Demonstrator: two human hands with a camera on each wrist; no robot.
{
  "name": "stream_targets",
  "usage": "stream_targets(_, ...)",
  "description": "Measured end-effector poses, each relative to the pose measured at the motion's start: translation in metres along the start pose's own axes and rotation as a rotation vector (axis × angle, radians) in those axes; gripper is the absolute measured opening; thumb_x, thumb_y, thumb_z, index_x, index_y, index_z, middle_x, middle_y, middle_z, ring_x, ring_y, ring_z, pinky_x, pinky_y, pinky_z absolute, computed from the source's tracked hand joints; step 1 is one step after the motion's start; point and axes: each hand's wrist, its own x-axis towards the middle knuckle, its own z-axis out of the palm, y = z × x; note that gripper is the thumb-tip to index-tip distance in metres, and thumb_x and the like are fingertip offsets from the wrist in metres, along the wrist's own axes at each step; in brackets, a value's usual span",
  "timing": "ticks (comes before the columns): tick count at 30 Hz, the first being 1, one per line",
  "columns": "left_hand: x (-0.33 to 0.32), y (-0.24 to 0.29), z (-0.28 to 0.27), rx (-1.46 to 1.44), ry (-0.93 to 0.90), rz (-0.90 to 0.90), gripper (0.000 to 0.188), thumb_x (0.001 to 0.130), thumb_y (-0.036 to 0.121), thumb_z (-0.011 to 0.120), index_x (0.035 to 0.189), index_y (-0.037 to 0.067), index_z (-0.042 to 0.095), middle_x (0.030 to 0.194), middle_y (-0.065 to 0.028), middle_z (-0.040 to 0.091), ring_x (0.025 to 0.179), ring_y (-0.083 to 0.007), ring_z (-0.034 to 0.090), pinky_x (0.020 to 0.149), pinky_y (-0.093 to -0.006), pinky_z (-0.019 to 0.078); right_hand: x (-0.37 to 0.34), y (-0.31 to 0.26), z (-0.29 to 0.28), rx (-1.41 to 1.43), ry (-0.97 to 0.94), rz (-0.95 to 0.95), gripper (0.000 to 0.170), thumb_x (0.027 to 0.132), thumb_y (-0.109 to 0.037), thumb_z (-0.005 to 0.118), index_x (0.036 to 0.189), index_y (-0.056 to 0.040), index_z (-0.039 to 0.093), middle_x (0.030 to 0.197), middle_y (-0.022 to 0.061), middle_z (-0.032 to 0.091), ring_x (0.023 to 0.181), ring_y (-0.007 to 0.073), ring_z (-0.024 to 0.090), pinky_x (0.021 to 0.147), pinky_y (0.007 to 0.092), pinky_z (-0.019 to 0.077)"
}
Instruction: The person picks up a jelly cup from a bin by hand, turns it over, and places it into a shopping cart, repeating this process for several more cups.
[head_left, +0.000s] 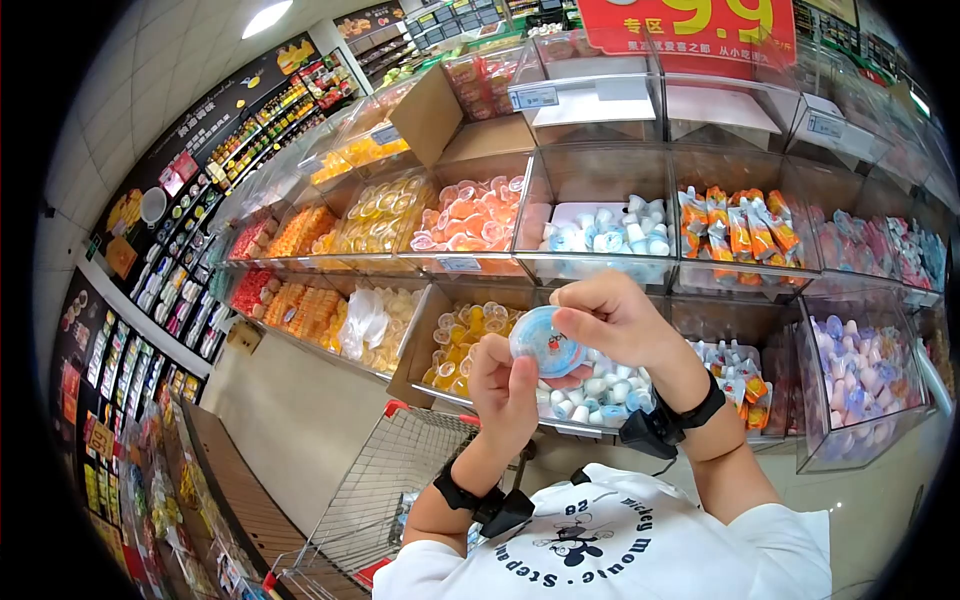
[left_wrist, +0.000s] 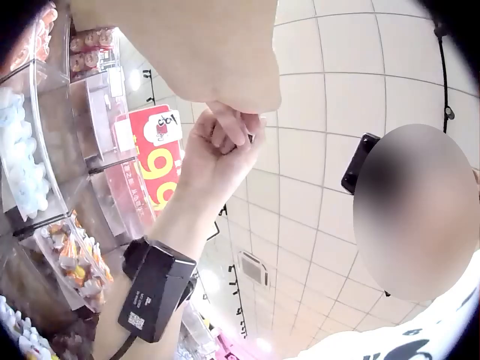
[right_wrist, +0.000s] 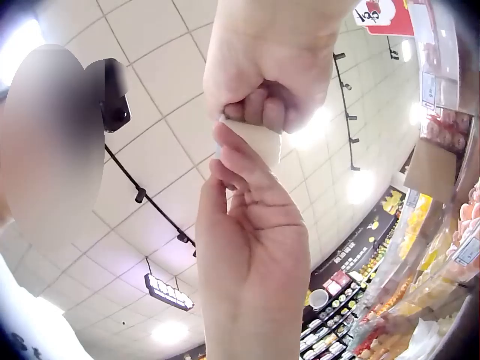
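A small jelly cup (head_left: 547,343) with a pale blue printed lid is held up in front of the chest, lid facing the head camera. My left hand (head_left: 507,392) grips it from the left and below, thumb near the rim and fingers behind. Thumb and curled fingers of my right hand (head_left: 612,318) pinch the lid's upper right edge. In the right wrist view the white side of the cup (right_wrist: 259,142) shows between the right hand (right_wrist: 270,64) above and the left hand (right_wrist: 255,236) below. The left wrist view hides the cup behind the left hand (left_wrist: 195,49).
Clear bins of similar white-and-blue cups (head_left: 600,390) lie beneath the hands. Orange pouches (head_left: 740,228) and orange jelly cups (head_left: 470,212) fill bins ahead. A wire shopping cart (head_left: 385,470) stands at lower left, and a red price sign (head_left: 690,30) hangs over the display.
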Motion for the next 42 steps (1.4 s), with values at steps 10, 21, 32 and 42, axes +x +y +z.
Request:
stream_targets(10,-0.009,-0.09,-0.078,0.251,-0.094,-0.65,0.014,0.079,0.014,0.041,0.078,0.001,0.042,0.071,-0.0072,0.052,0.06,-0.0124,0.052,0.055,-0.023,0.043,-0.029,0.135,-0.016,-0.146,0.285,0.32,0.032,0.075,-0.023,0.047,0.052,-0.0012,0.041,0.044,-0.0007,0.032,0.043,0.0052,0.027,0.038,0.0225,0.024)
stream_targets(21,-0.264,-0.095,-0.241,0.565,0.341,-1.237,0.023,0.079,0.02,0.041,0.09,0.001,0.046,0.081,-0.0074,0.053,0.069,-0.0129,0.052,0.058,-0.0232,0.0419,-0.186,0.374,-0.044,-0.723,0.485,1.005,0.028,0.067,-0.028,0.045,0.063,-0.0024,0.055,0.062,0.0179,0.052,0.061,0.0317,0.051,0.056,0.0365,0.0394)
stream_targets(32,-0.407,-0.023,-0.27,0.535,0.801,-1.312,0.018,0.078,0.016,0.042,0.088,0.001,0.045,0.075,-0.0083,0.053,0.062,-0.0116,0.052,0.05,-0.0215,0.0403,-0.191,0.451,-0.045,-0.313,0.666,1.183,0.039,0.074,-0.038,0.04,0.051,-0.0072,0.047,0.042,0.0039,0.043,0.036,0.015,0.041,0.035,0.0291,0.0337)
stream_targets(42,-0.511,0.032,-0.306,0.305,1.226,-1.215,0.018,0.078,0.015,0.04,0.084,-0.001,0.046,0.072,-0.0071,0.051,0.056,-0.0119,0.05,0.049,-0.0208,0.0408,-0.094,0.39,0.098,-0.562,0.449,0.7,0.008,0.075,-0.01,0.042,0.078,-0.0024,0.043,0.06,0.0052,0.046,0.052,0.0118,0.045,0.048,0.0249,0.0366)
